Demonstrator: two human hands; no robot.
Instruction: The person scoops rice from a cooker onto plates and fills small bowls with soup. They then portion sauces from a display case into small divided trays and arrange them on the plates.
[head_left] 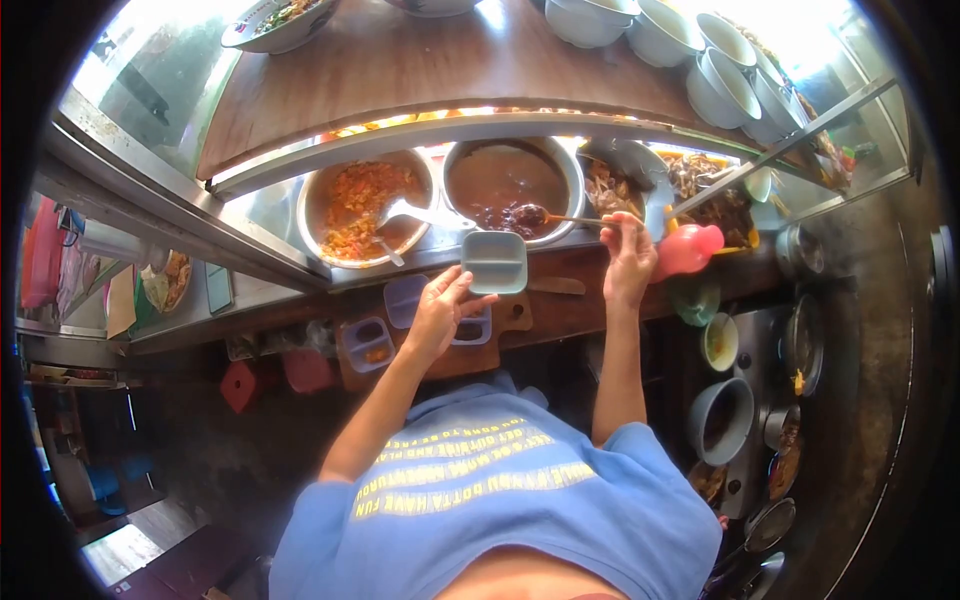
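My left hand point(443, 312) holds a small pale green divided dish point(495, 262) by its left edge, near the front of a pot of brown sauce point(505, 180). Fingers of my right hand point(628, 262) are closed on the thin handle of a spoon point(530, 215), whose bowl carries dark sauce above the pot's front rim. To the left stands a pot of orange-red food point(365, 200) with a white ladle point(425, 215) resting in it. Below the held dish, lilac divided dishes point(367, 345) sit on a wooden board; one contains a little orange food.
Right of the sauce pot are a pan of shredded food point(610, 190), a tray of dark food point(705, 185) and a pink bottle point(688, 249). A metal-edged wooden shelf point(430, 70) above bears white bowls point(725, 85). Pans and bowls point(720, 420) line the right side.
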